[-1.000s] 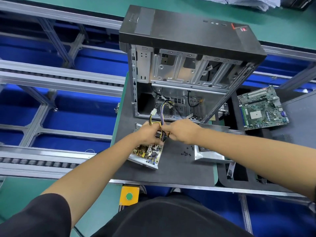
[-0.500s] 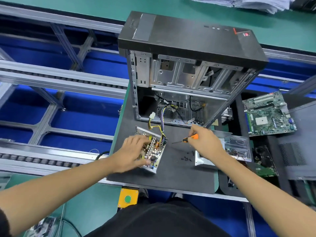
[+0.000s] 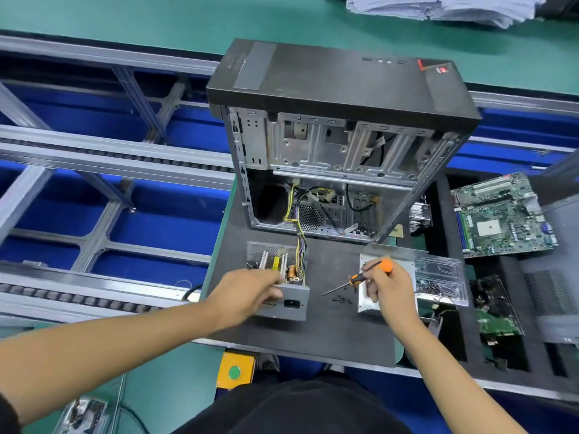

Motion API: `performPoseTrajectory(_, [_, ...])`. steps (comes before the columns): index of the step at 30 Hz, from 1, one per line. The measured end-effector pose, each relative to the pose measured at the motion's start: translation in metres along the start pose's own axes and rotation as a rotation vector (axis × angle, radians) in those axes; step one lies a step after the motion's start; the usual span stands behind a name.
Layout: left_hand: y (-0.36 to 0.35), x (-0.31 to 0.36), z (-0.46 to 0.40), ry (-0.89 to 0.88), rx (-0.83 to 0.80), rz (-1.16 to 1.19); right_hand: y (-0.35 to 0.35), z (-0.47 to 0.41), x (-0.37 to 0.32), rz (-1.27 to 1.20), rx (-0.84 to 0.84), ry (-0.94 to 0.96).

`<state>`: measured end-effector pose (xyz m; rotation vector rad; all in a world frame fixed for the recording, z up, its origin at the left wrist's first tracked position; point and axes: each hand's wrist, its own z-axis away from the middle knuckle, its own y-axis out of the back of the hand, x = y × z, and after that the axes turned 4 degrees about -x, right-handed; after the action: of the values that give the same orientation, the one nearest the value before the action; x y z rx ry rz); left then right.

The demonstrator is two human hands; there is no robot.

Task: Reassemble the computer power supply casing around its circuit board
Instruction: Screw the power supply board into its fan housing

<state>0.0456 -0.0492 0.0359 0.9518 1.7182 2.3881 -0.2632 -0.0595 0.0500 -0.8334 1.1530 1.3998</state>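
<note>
Head view: the power supply sits on the dark mat just in front of the open computer tower, its top uncovered so the circuit board shows, and its socket face turned toward the person. The left hand grips its near-left side, probably to steady or turn it for closing. The right hand is clenched around an orange-handled screwdriver, tip pointing at loose black screws, and rests on the bare metal cover, which looks like the casing part yet to go on. The wire bundle trails into the tower, likely to keep it off the rim

Hidden: left fingertips blur against the casing; the cover's far part lies under the hand; the screws are too small to count
</note>
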Motion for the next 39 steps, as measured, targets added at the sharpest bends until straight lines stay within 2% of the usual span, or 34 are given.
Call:
performPoseTrajectory(3, [0.023,0.002,-0.029,0.156,-0.087,0.072,0.002,-0.009,-0.003,-0.072,0.017,-0.032])
performPoseTrajectory(5, [0.036,-0.003,-0.05,0.243,-0.163,0.28,0.004,-0.014,-0.002,-0.086,0.026,-0.051])
performPoseTrajectory(7, [0.045,-0.008,-0.067,0.258,-0.205,0.457,0.005,-0.018,-0.002,-0.096,0.036,-0.057])
performPoseTrajectory(9, [0.052,-0.011,-0.08,0.246,-0.238,0.448,0.006,-0.021,-0.002,-0.139,0.043,-0.066])
performPoseTrajectory(14, [0.061,-0.014,-0.1,0.173,-0.318,0.239,0.009,-0.023,-0.005,-0.202,0.046,-0.037])
performPoseTrajectory(19, [0.054,-0.009,-0.101,0.144,-0.218,0.097,0.017,-0.024,0.002,-0.212,0.057,-0.043])
performPoseTrajectory(21, [0.048,-0.006,-0.1,0.097,-0.06,0.029,0.024,-0.023,0.005,-0.213,0.082,-0.023])
performPoseTrajectory(24, [0.038,0.016,-0.093,-0.078,0.232,-0.129,0.037,-0.022,0.008,-0.172,0.127,0.001])
performPoseTrajectory(26, [0.028,0.038,-0.096,-0.188,0.305,-0.242,0.046,-0.021,0.011,-0.153,0.158,0.02])
performPoseTrajectory(27, [0.021,0.05,-0.101,-0.219,0.28,-0.288,0.051,-0.02,0.013,-0.134,0.169,0.029])
performPoseTrajectory(29, [0.003,0.073,-0.113,-0.207,0.128,-0.405,0.06,-0.017,0.015,-0.123,0.175,0.045])
performPoseTrajectory(31, [-0.016,0.093,-0.125,-0.158,0.005,-0.535,0.07,-0.016,0.018,-0.124,0.171,0.048])
performPoseTrajectory(33, [-0.029,0.108,-0.139,-0.062,-0.074,-0.564,0.081,-0.015,0.021,-0.103,0.179,0.046])
performPoseTrajectory(35, [-0.038,0.119,-0.155,0.043,-0.18,-0.508,0.091,-0.015,0.025,-0.098,0.179,0.055])
performPoseTrajectory(37, [-0.047,0.122,-0.17,0.166,-0.275,-0.35,0.098,-0.014,0.027,-0.096,0.173,0.049])
performPoseTrajectory(39, [-0.056,0.119,-0.179,0.248,-0.267,-0.138,0.104,-0.015,0.029,-0.087,0.159,0.04])
